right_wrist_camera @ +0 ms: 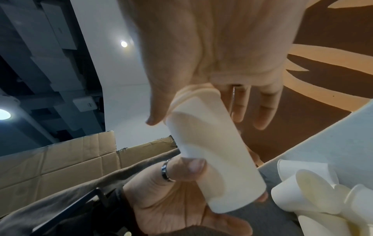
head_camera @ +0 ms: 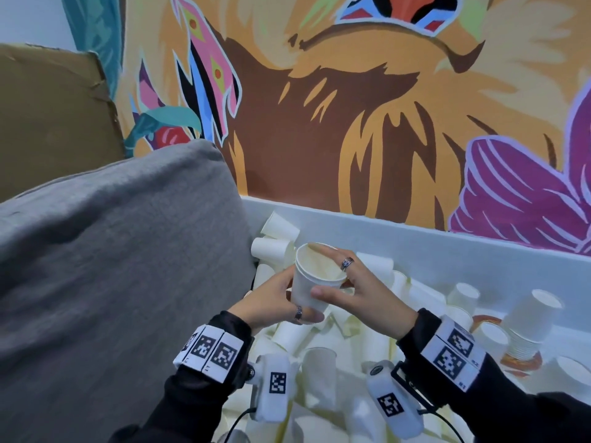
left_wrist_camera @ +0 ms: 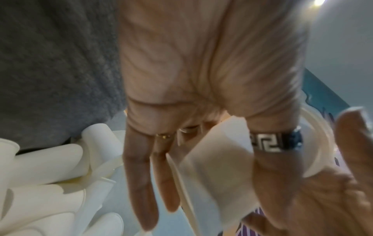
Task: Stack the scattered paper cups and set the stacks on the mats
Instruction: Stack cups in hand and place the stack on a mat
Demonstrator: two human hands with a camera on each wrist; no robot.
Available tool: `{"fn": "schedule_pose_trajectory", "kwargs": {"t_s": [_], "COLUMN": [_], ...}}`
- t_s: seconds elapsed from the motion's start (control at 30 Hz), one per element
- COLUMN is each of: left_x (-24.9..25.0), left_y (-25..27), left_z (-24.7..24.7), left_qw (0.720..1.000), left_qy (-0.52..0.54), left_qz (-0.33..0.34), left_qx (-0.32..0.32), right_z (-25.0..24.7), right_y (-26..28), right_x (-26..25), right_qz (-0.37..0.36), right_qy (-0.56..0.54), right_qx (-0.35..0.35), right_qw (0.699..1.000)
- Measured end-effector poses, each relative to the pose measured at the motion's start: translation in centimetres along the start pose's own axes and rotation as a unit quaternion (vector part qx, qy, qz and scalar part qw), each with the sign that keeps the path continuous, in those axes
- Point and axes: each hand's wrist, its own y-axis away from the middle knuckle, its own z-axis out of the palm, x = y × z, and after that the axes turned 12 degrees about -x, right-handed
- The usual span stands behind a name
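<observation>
Both hands hold one white paper cup (head_camera: 311, 284) upright above a pile of loose cups (head_camera: 319, 356); its rim looks doubled, as if another cup is nested inside. My left hand (head_camera: 281, 302) grips the lower wall, its ringed thumb across the front. My right hand (head_camera: 355, 282) pinches the top, with the thumb on the near wall and the fingers over the rim. The wrist views show the same cup (left_wrist_camera: 218, 167) (right_wrist_camera: 212, 151) between the hands. At the right, an upturned stack of cups (head_camera: 527, 324) stands on an orange mat (head_camera: 524, 362).
A grey cushion (head_camera: 121, 251) presses in from the left, right beside the cups. A white ledge (head_camera: 415, 244) and a painted wall close off the back. A cardboard box (head_camera: 54, 116) stands at the far left. Another orange mat (head_camera: 486, 319) peeks out among the cups.
</observation>
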Motion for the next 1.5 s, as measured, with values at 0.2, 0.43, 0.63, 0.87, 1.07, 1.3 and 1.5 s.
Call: {"fn": "schedule_pose_trajectory", "kwargs": {"t_s": [0.2, 0.43, 0.63, 0.87, 1.07, 1.3, 1.5], "left_x": [-0.7, -1.6, -2.3, -2.6, -3.1, -3.0, -2.8], "left_y": [1.0, 1.6, 1.4, 1.2, 0.6, -0.3, -0.9], "left_z": [-1.1, -2.7, -3.5, -4.0, -4.3, -4.7, -4.8], "left_qw": [0.999, 0.993, 0.987, 0.982, 0.979, 0.975, 0.973], "left_qy": [0.002, 0.031, 0.065, 0.087, 0.062, 0.021, -0.033], "left_qz": [-0.005, 0.014, 0.03, 0.03, 0.0, -0.033, -0.063], "left_qx": [0.048, 0.116, 0.144, 0.167, 0.194, 0.22, 0.218], "right_z": [0.4, 1.9, 3.4, 4.9, 1.3, -4.4, -4.5], "right_y": [-0.3, -2.2, -3.8, -4.4, -4.7, -5.9, -6.4], "right_x": [1.2, 6.8, 9.2, 11.5, 10.6, 4.2, 0.0], "right_qz": [-0.001, 0.177, 0.302, 0.339, 0.281, 0.068, -0.109], "right_qy": [-0.083, 0.007, 0.065, 0.077, 0.074, 0.046, 0.03], "right_qx": [0.047, -0.026, -0.259, -0.33, -0.256, 0.118, 0.229], "right_qw": [0.995, 0.984, 0.915, 0.878, 0.922, 0.99, 0.967]}}
